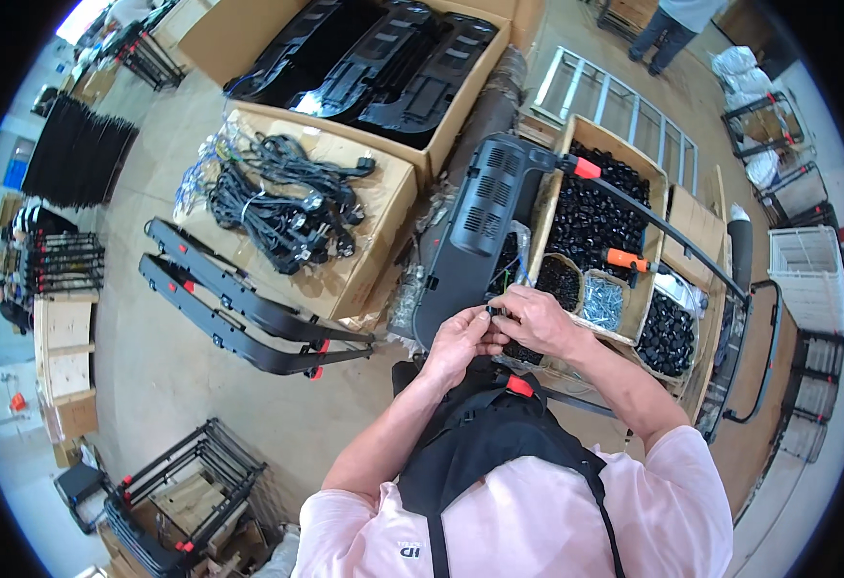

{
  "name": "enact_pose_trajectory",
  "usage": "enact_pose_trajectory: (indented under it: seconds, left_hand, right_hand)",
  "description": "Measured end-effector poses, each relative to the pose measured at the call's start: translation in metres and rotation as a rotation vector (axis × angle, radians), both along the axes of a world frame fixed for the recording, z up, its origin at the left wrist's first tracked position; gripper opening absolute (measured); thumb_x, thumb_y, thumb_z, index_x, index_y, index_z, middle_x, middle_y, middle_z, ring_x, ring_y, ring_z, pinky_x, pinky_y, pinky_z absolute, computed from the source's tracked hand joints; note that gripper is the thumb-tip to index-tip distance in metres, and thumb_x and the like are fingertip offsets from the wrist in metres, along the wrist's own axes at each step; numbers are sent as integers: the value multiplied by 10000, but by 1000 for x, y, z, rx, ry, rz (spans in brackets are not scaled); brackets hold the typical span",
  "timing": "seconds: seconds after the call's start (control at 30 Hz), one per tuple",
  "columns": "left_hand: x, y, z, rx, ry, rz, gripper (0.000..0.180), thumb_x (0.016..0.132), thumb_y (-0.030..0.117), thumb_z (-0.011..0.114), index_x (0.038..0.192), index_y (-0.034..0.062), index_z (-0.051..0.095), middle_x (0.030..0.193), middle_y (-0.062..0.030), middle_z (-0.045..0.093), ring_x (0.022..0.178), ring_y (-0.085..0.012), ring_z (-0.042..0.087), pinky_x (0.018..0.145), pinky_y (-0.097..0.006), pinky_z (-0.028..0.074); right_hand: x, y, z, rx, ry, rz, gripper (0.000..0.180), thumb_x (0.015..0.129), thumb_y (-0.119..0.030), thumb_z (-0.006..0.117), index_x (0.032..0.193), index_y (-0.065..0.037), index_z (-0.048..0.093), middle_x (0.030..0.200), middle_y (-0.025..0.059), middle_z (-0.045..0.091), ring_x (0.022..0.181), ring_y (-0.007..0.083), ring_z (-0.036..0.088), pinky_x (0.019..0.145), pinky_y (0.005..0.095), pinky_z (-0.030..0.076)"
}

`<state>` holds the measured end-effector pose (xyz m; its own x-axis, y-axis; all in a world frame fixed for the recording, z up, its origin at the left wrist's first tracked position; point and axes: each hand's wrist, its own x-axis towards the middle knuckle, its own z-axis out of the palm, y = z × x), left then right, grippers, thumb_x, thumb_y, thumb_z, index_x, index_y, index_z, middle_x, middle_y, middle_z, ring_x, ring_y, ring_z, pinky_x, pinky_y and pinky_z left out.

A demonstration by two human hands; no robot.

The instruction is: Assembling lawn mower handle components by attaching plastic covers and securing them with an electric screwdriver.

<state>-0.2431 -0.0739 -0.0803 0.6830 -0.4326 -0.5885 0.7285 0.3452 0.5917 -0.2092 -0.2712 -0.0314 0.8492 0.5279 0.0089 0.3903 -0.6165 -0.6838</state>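
Found small dark part (493, 311) pinched between fingertips of left hand (461, 342) and right hand (540, 321), at near end of black housing (475, 226); cannot make out its shape, mostly hidden by fingers

Workshop or factory floor, assembly area by the look of it — bare hard floor (114, 366) all round me. Wooden tray (538, 246) full of loose black parts (595, 207), silver screws (602, 301) in a smaller box, orange tool (626, 260) lying among them. Vented black casing (485, 207) alongside. Big open carton (215, 43) of matching black covers (441, 77), bundled cables (287, 207) on another box (374, 260). Same black frames (191, 491) stacked over and over — repeat production, not a home. Another person (677, 29) stands farther back.
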Motion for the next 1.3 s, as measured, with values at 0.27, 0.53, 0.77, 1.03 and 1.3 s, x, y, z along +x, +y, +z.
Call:
enact_pose_trajectory:
  seconds: [0.27, 0.53, 0.77, 1.03, 1.3]
  left_hand:
    - [-11, 89, 4, 328, -207, 93, 303, 1121, 229, 507, 1318, 2, 542, 900, -24, 623, 702, -96, 584, 624, -245, 491]
    - [-6, 121, 2, 202, -129, 130, 276, 1123, 214, 509, 1324, 28, 535, 959, -31, 617, 733, -88, 577, 634, -242, 475]
    - [13, 123, -1, 264, -284, -27, 318, 1116, 235, 550, 1385, 66, 531, 872, -2, 599, 710, -66, 546, 617, -231, 462]
    - [42, 105, 3, 10, -197, 107, 306, 1107, 190, 567, 1349, 10, 512, 1101, -86, 715, 894, -130, 677, 773, -262, 549]
    - [67, 65, 5, -129, -95, 27, 305, 1114, 263, 562, 1323, 43, 593, 1221, -119, 740, 995, -176, 743, 815, -305, 604]
  right_hand:
    - [37, 79, -24, 57, -167, -87, 218, 885, -114, 761, 1059, -11, 681, 877, 129, 626, 822, 324, 667, 737, 416, 551]
    - [43, 109, -39, -56, -190, -112, 206, 891, -119, 758, 1045, -11, 674, 930, 142, 642, 900, 355, 673, 787, 442, 560]
    - [47, 104, -32, -31, -121, -147, 236, 926, -89, 698, 1143, 5, 696, 958, 157, 654, 917, 365, 670, 821, 448, 554]
    - [52, 90, -22, 312, 161, -382, 214, 982, -62, 679, 1180, 19, 695, 933, 119, 722, 841, 221, 704, 770, 336, 570]
    - [57, 77, 1, 455, 275, -547, 132, 995, -77, 716, 1055, 10, 637, 909, 56, 739, 849, 94, 683, 755, 268, 553]
